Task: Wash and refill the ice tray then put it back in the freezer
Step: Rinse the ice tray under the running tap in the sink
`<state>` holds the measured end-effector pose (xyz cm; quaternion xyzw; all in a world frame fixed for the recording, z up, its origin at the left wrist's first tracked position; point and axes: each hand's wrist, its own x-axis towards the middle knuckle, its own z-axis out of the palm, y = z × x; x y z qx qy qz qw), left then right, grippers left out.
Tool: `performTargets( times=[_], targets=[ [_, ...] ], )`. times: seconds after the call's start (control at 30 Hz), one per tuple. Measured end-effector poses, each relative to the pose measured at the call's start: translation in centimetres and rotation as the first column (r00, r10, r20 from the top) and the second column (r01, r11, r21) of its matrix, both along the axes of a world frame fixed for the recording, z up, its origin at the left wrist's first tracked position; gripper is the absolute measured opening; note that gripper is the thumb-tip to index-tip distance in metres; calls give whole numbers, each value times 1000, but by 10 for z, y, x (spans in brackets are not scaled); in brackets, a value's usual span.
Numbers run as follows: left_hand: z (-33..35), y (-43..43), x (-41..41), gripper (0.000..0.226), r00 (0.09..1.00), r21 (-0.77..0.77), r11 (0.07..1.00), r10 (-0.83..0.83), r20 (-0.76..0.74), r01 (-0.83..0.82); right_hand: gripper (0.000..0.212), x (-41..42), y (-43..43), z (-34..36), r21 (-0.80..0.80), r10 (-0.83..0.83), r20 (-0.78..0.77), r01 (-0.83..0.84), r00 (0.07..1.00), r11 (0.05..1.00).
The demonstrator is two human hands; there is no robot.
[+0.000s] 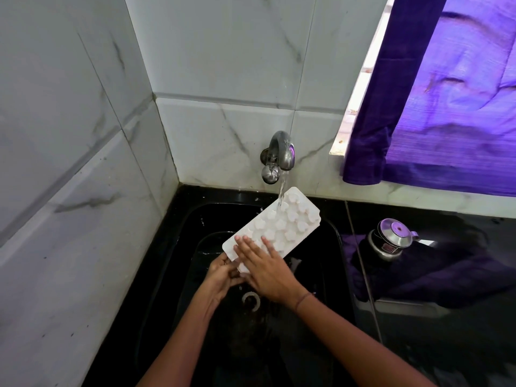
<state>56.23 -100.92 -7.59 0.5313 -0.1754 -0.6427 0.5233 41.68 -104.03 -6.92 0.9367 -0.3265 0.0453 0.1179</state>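
Left grip (221, 272): fingers curled round the near short end of the ice tray (287, 219) from below and from the left, holding it. Right grip (269, 268): wide, fingers straight and slightly spread, laid flat on the tray's top face over the nearest cells, holding nothing. The two grips sit close together, right one just beside and partly over the left. Tray is white, with rows of small flower-shaped cells facing up. It runs away from both grips, up and to the right, far end tilted higher. Water stream (282, 191) lands on that far end, well beyond the right fingertips (245, 241). Chrome tap (282, 152) is on the marble-tiled wall (223, 79) above and beyond the grips, running. Black sink (332, 261) lies under the tray and both grips. Drain ring (251, 300) is directly below the grips, between the wrists. To the right of the right grip, on the black tabletop (446, 325), stands a steel lidded vessel (391, 238). A purple curtain (446, 107) hangs further up on that side.
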Motion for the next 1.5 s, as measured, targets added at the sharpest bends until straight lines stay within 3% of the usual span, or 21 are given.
performTargets(
  times=[0.27,0.47,0.6,0.7,0.9,1.07,1.2,1.5],
  targets=[
    [6,-7,-7,25,996,-15,997,-75,48,76,43,-19,-25,20,-25,-126,96,129,987,991],
    [6,-6,-11,26,990,14,995,-101,93,101,43,-23,-28,18,-61,-170,156,182,973,981],
    [5,-10,-13,25,997,27,998,-58,52,57,41,-33,-27,12,-66,-154,199,170,968,983],
    [7,-14,-13,23,1000,36,999,-14,16,13,46,-45,-33,14,-16,-245,301,262,921,965],
    [5,-9,-16,28,999,33,999,-34,32,33,40,-36,-40,20,-65,-208,251,231,945,971],
    [-1,0,-7,30,1000,50,999,10,28,-11,39,-48,-51,21,44,-371,332,379,867,924],
    [-2,2,-3,29,999,62,997,33,15,-33,42,-47,-54,19,-21,-257,256,271,932,962],
    [4,-1,-4,25,997,43,997,71,-6,-70,42,-46,-57,26,67,-329,293,324,898,944]
  ],
)
